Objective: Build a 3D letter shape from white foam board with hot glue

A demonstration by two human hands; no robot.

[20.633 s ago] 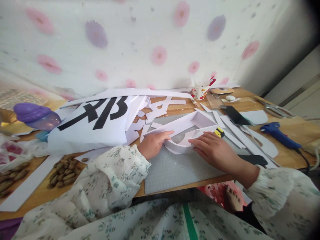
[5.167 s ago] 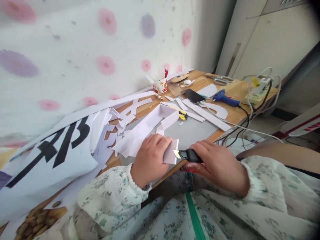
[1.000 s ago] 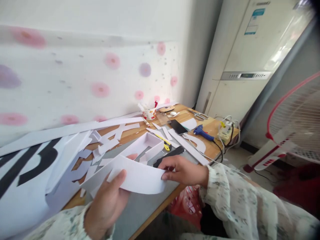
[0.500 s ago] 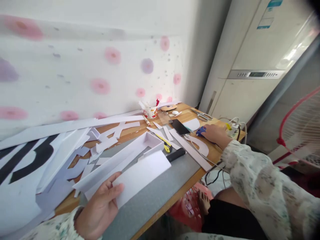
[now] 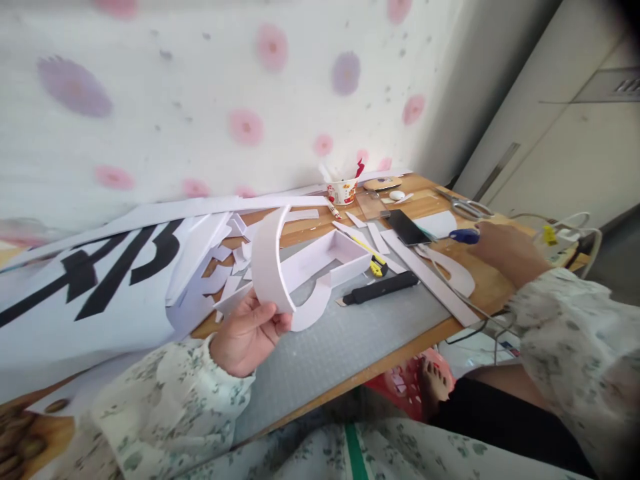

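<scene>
My left hand is closed on a curved white foam piece, which stands up with its curved strip facing me and a hooked flat part to its right. Behind it, a long white open box shape rests on the grey cutting mat. At the right, my right hand is closed around a small blue object above the wooden table; what exactly it is I cannot make out. A black-handled knife and a yellow cutter lie on the mat.
A phone, scissors and a paper cup stand or lie toward the back. White strips and scraps surround the mat. A white cable crosses the right side, near a power strip. Printed sheets cover the left.
The view has turned left and down. The flat white piece in my left hand now shows as an upright curved shape, lifted above the mat. My right hand has raised the blue object slightly.
</scene>
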